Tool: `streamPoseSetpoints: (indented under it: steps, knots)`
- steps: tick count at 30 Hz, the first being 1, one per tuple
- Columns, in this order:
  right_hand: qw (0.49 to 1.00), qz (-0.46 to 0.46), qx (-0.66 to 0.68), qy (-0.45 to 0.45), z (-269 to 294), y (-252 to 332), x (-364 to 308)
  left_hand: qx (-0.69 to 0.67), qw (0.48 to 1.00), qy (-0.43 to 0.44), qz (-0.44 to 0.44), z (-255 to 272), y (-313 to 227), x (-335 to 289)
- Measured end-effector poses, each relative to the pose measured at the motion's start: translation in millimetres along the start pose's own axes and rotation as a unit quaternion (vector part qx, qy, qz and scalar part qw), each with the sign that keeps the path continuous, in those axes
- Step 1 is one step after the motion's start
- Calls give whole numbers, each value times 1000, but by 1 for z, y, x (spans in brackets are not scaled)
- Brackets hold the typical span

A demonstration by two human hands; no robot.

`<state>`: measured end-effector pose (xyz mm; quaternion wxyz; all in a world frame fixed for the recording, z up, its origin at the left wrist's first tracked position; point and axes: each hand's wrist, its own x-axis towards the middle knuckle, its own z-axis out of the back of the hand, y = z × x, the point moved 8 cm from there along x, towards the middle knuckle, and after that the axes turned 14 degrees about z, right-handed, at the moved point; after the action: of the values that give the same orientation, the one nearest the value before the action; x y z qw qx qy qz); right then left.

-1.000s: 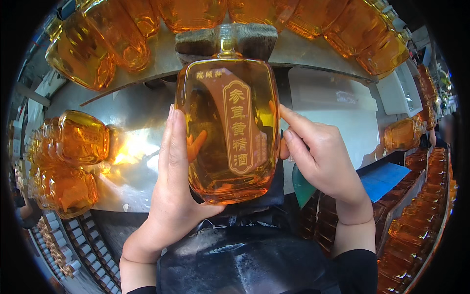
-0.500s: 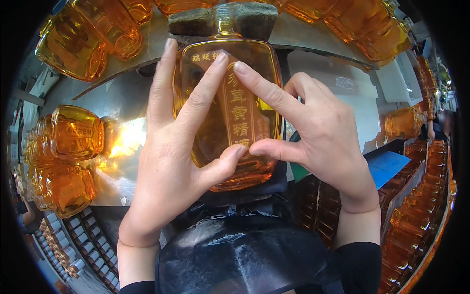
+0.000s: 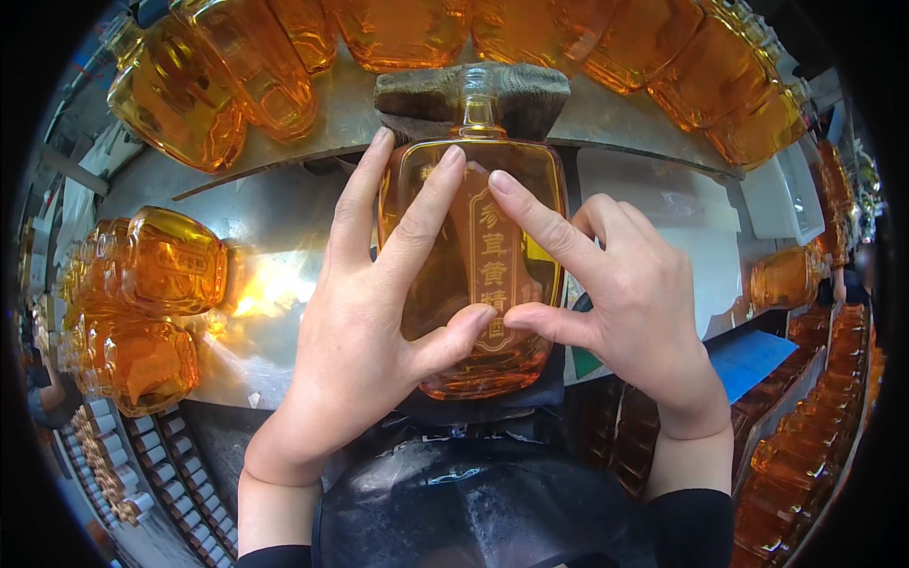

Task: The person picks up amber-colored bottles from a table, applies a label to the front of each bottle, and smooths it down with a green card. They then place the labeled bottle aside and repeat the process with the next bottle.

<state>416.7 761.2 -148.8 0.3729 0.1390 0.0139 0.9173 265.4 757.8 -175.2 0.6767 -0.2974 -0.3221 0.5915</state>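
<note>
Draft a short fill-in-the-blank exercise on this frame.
1. The neck of the amber-filled glass bottle points ____ from the person's dark clothing.
2. Between the left hand and right hand, the ____ is nearer the blue sheet.
3. The left-hand digit closest to the bottle's base is the ____.
Missing words: away; right; thumb

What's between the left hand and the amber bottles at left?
In the head view: grey tabletop, lit by a bright golden patch of light.
</note>
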Motion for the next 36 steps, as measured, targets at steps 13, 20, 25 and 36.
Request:
streamPoseSetpoints:
  steps: [13, 20, 25, 36]
  knots:
    - [1000, 6, -29, -7, 1, 2, 2, 7, 1000, -16, 10, 3, 0, -2]
    - [999, 16, -28, 5, 1, 6, -2, 1, 1000, -4, 3, 5, 4, -5]
    - [999, 10, -41, 18, -1, 3, -3, 14, 1000, -6, -7, 1, 4, -5]
    - [955, -112, 258, -98, -9, -25, -32, -127, 992, -8, 3, 10, 21, -19]
